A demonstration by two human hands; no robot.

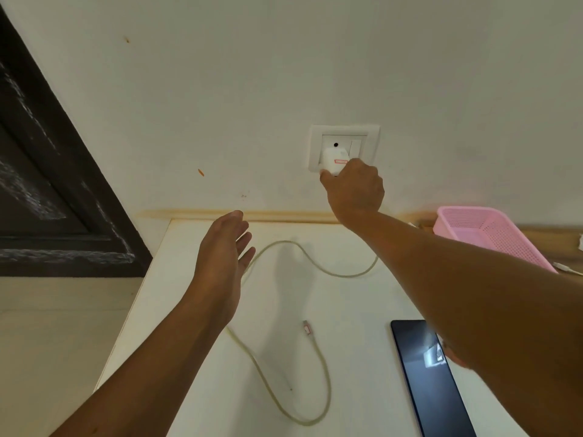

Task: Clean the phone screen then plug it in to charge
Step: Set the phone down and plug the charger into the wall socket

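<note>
Two hands reach toward the wall socket (344, 148). At the socket, the right hand (355, 190) grips the white charger plug (333, 161) seated in its face. Below and left of the socket, the left hand (225, 247) hovers over the white table (356, 310), fingers loose and holding nothing. Under the socket the charging cable (315, 373) snakes across the table, its free connector (306, 328) bare. Farther below, to the socket's right, lies the phone (426, 373), dark screen up, unplugged. Right of the socket sits a pink basket (485, 238).
</note>
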